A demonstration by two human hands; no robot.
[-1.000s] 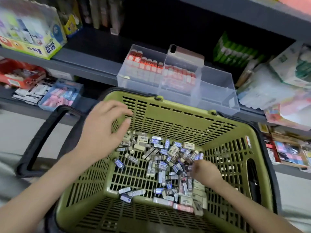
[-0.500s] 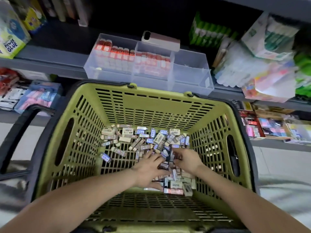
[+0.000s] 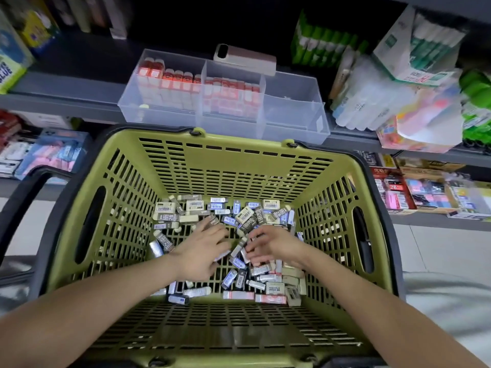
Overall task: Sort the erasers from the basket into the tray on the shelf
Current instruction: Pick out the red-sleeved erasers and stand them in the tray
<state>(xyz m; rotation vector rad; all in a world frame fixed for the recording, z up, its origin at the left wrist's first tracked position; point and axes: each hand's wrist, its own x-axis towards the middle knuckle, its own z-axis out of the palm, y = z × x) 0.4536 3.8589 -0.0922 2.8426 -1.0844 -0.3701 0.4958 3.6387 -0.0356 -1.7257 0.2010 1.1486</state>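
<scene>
A green plastic basket (image 3: 239,166) stands in front of me with several small sleeved erasers (image 3: 247,216) heaped on its floor. Both my hands are down in the heap. My left hand (image 3: 202,248) rests on the erasers with its fingers stretched out to the right. My right hand (image 3: 273,245) faces it, fingers curled round a grey-sleeved eraser (image 3: 238,248) between the two hands. On the shelf behind the basket stands the clear tray (image 3: 295,128) with three compartments. Its left and middle ones hold upright red-topped erasers (image 3: 172,78); nothing shows in the right one.
A phone (image 3: 244,58) leans behind the tray. Packaged stationery (image 3: 372,99) crowds the shelf right of the tray, and green packs (image 3: 324,46) stand farther back. The basket's black handle (image 3: 16,208) hangs at the left. Lower shelves hold more goods (image 3: 414,192).
My left hand dropped from the basket's far left wall into the eraser heap and now lies beside my right hand. The view shifted right, so the basket and tray sit more centred.
</scene>
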